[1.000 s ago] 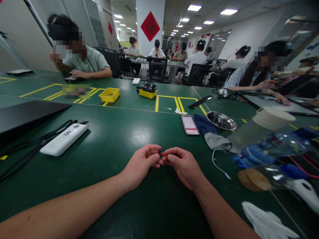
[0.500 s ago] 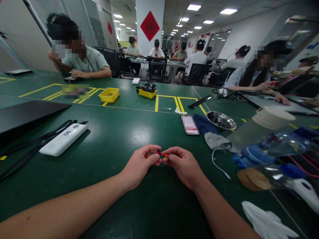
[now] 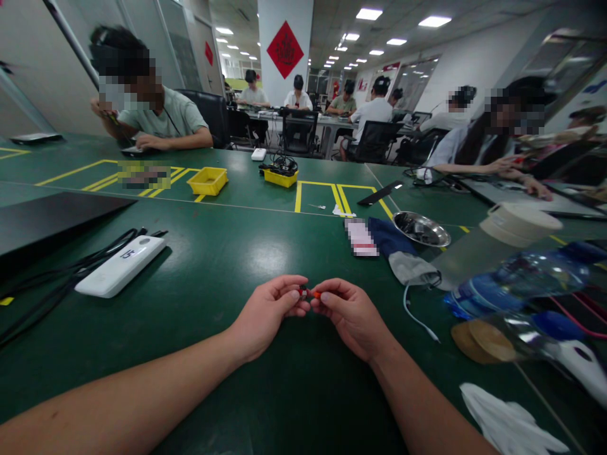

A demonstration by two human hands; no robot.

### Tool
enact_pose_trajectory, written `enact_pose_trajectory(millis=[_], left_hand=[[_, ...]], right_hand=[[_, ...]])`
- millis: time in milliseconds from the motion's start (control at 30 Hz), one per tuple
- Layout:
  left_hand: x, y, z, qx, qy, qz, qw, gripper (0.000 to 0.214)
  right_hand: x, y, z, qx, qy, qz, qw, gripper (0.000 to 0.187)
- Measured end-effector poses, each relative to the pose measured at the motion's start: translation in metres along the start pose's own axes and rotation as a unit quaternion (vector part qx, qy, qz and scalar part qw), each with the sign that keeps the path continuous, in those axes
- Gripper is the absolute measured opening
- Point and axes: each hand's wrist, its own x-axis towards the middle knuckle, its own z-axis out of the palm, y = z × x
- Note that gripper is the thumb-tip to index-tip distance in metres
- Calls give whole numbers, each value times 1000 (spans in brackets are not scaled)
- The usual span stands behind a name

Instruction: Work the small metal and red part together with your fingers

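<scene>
Just above the green table [image 3: 213,253], in the middle of the head view, my two hands meet fingertip to fingertip. My left hand [image 3: 272,313] is closed in a pinch on a small dark red piece [image 3: 303,292] with a pale spot on it. Between the thumb and fingers of my right hand [image 3: 351,313] is a small orange piece [image 3: 317,295]. The two pieces are very close together; whether they touch I cannot tell. Both are too small and too covered by fingers to name their kind.
To the left lie a white power bank [image 3: 121,265] and black cables. Yellow trays [image 3: 208,182] stand farther back. On the right are a metal bowl [image 3: 422,229], a blue pouch [image 3: 391,243], a large cup [image 3: 497,240], a plastic bottle [image 3: 521,278] and a white tissue [image 3: 509,417]. Co-workers sit opposite.
My left fingers have shifted slightly and the red piece has turned, so its pale spot now shows. The orange piece is a little more covered by my right fingers.
</scene>
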Motion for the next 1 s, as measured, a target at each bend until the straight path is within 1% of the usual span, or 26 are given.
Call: enact_pose_trajectory(millis=[200, 400, 800, 1000], left_hand=[[-1, 2, 0, -25, 6, -8, 1000, 28], [-1, 2, 2, -7, 6, -3, 1000, 30], [-1, 2, 1, 11, -4, -7, 1000, 32], [0, -1, 0, 4, 0, -9, 1000, 29]], right_hand=[[0, 1, 1, -8, 21, -5, 1000, 10], [1, 1, 0, -12, 4, -10, 1000, 11], [-1, 1, 0, -15, -8, -4, 1000, 11], [-1, 0, 2, -29, 2, -2, 1000, 12]])
